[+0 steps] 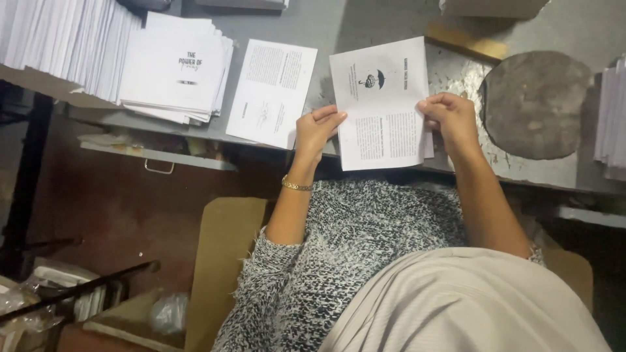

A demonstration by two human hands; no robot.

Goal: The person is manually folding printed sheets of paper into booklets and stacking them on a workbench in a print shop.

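— Left hand [317, 130] pinching the printed sheet [381, 107] at its left edge, right hand [450, 117] pinching the right edge; sheet held just over the near edge of the grey table [365, 23].
— Best kept level, corners matched before any crease, thumbs on top.
— Room to move?
— Loose page [272, 91] just beside on the left, booklet stack [176, 68] beyond it. Round dark slab [535, 104] near on the right. Bare tabletop above the sheet; table's front lip right beneath the wrists.
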